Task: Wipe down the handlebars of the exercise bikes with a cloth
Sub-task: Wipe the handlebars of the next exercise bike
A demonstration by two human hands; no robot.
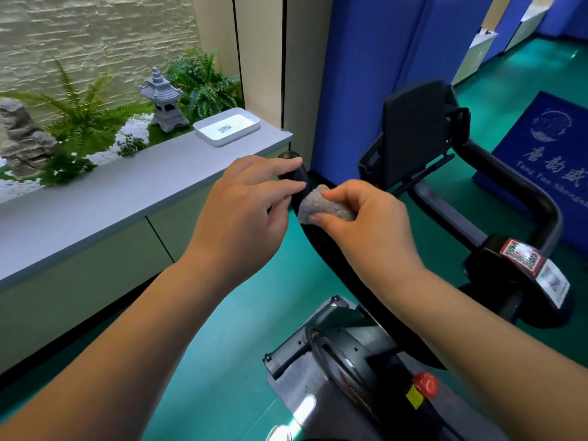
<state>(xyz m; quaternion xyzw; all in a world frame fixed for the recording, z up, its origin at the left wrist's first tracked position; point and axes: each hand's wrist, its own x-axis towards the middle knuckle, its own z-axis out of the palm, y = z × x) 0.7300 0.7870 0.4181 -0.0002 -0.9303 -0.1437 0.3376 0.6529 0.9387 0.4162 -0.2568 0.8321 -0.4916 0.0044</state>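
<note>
A black exercise-bike handlebar curves through the middle of the view; its left grip (297,178) ends in a rounded tip near the grey ledge. My left hand (245,211) rests on that grip, fingers laid across it just below the tip. My right hand (366,224) pinches a small bunched grey cloth (321,205) and presses it against the left bar right beside my left fingers. The right side of the handlebar (521,189) loops around behind the black console (413,132). Part of the left bar is hidden under my right wrist.
A grey ledge (127,198) runs along the left with a white tray (227,126), a stone lantern and ferns behind it. Blue padded wall panels stand ahead, a blue mat (547,148) lies at the right on the green floor. The bike's grey frame with a red knob (424,384) sits below.
</note>
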